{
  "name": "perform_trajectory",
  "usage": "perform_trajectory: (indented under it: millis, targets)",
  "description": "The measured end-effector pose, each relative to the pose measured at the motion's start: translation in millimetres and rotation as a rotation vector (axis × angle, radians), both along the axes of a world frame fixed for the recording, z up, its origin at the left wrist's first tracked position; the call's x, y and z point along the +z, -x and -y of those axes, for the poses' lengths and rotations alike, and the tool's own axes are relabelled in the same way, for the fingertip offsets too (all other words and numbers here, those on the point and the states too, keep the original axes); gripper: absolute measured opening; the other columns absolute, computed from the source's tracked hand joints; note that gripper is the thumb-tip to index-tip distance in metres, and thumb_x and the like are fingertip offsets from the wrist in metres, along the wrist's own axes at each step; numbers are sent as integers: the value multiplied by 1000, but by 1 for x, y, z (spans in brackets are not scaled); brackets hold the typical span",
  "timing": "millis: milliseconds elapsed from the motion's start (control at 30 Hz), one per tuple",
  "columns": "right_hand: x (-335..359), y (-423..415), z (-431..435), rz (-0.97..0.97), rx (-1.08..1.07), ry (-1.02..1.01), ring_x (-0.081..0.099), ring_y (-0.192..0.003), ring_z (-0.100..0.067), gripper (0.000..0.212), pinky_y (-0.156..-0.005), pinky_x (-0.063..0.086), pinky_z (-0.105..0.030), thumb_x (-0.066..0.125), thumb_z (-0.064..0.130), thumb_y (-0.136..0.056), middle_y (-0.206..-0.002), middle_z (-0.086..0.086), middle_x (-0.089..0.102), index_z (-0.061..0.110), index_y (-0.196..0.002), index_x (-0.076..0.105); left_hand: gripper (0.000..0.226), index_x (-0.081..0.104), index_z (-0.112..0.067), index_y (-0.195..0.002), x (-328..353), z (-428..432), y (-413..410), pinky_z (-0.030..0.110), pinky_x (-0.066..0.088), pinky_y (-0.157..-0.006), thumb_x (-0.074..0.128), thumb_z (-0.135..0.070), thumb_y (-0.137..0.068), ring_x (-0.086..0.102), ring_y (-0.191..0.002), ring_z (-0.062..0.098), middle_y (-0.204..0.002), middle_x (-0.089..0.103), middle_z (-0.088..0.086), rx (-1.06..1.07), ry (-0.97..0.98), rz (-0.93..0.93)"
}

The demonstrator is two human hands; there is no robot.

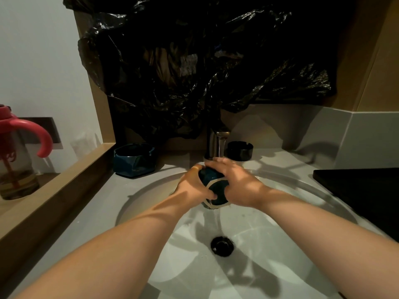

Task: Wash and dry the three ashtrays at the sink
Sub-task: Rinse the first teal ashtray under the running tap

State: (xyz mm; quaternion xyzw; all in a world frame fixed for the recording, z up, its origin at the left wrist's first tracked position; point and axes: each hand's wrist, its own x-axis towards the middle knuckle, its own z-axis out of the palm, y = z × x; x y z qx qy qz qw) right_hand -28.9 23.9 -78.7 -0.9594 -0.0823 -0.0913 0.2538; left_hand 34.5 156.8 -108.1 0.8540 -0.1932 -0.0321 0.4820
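Observation:
A dark teal ashtray (216, 190) with a pale unglazed base ring is held tilted under the running tap (218, 140), its underside facing me. My left hand (193, 183) grips its left side with the thumb across the base. My right hand (235, 180) curls over its top and right side. Water streams onto my right fingers and falls toward the drain (222, 246). A second blue ashtray (134, 159) stands on the counter left of the tap. A black round ashtray (239, 150) sits just right of the tap.
The pale sink basin (280, 244) fills the lower view. A black flat object (362, 190) lies on the counter at right. A bottle with a pink handle (19, 152) stands on the wooden ledge at left. Black plastic sheeting (194, 61) hangs behind the tap.

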Motion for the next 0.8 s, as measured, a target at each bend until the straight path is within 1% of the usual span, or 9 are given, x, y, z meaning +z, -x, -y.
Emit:
perform_trajectory:
  millis: [100,200,333,400,433,567,633,700,800]
  targets:
    - [-10,-4,9,35,-90,-211,40,-132,-19,70,-103,40,-26,54,-6,-83,-137,1,45,27,-142,36,74,49,-21,-122,0,0,-1,41,54,-90,87,-9,-59,62,-103,23,-110,63,0,50,22,16]
    - [-16,-7,17,16,-158,-347,50,-122,-19,60,-89,42,-18,55,-2,-88,-118,5,52,25,-139,38,74,47,-21,-121,0,0,-1,36,55,-83,87,-10,-60,61,-99,21,-107,62,-2,58,62,-13]
    - [-15,-10,1,96,-118,-208,48,-122,-19,73,-103,43,-32,67,-1,-71,-130,1,51,21,-137,44,69,48,-18,-119,-1,1,5,32,53,-85,85,-5,-62,60,-99,19,-106,61,-1,-44,20,6]
    - [-13,-10,-1,127,-130,-136,46,-124,-19,74,-105,41,-35,66,-3,-71,-133,-1,49,20,-138,44,68,48,-18,-119,-1,1,6,35,53,-89,84,-4,-62,61,-101,20,-107,62,1,-49,33,3]
    - [-13,-10,2,112,-157,-199,46,-123,-19,71,-104,42,-34,61,-6,-75,-133,-2,49,20,-139,43,66,48,-19,-116,-1,1,5,37,54,-89,84,-3,-63,61,-101,21,-106,63,1,-37,59,-10]
    - [-16,-9,17,-51,-239,-502,54,-105,-17,50,-84,48,-24,59,0,-87,-117,-3,58,17,-132,45,64,45,-21,-114,1,0,0,41,59,-77,83,-3,-66,61,-101,24,-108,61,2,41,227,-145]
    - [-14,-12,14,-80,-253,-572,54,-106,-20,45,-85,50,-29,56,-2,-89,-115,-4,58,15,-130,46,64,47,-17,-118,1,-2,-1,45,60,-76,82,1,-68,63,-102,27,-112,62,6,28,318,-257]
    - [-7,-14,9,-27,-236,-585,50,-108,-20,56,-84,49,-28,46,-13,-86,-114,-3,52,15,-134,43,68,47,-14,-124,0,-2,-1,49,59,-77,81,3,-68,64,-103,30,-115,64,9,-17,347,-313]
    - [1,-12,4,64,-162,-461,48,-106,-15,65,-75,50,-15,44,-18,-81,-114,1,50,18,-136,45,69,46,-16,-125,-3,-1,1,49,59,-80,79,5,-68,64,-104,29,-116,64,9,-64,342,-315]
